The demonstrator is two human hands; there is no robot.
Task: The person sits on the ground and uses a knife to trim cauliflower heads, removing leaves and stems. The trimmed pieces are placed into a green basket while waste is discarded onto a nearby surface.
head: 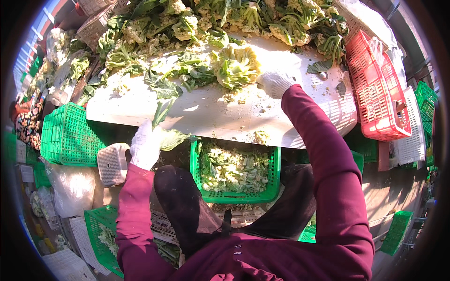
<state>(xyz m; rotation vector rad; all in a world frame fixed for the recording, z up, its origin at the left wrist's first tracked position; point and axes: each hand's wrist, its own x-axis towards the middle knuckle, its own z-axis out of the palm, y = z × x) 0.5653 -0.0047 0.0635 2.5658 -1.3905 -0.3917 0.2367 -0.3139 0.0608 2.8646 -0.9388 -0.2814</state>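
My left hand [144, 145], in a white knit glove, grips green cauliflower leaves [173, 139] off the near edge of the white tabletop [197, 109]. My right hand [276, 83], gloved likewise, is on the table at the right side of a trimmed cauliflower head [239, 66]. A thin dark tool, perhaps a knife blade, shows between that hand and the underside of the head; glare hides its handle. Loose leaves [165, 87] and crumbs lie left of the head. Between my knees, a green plastic crate [235, 198] holds cut leaves, stems and florets.
Cauliflowers [186, 28] are heaped along the table's far side. A red crate [372, 87] stands at the right, stacked green crates [66, 137] and a beige plastic stool [111, 165] at the left. A person in flowered clothing [28, 126] is at the far left.
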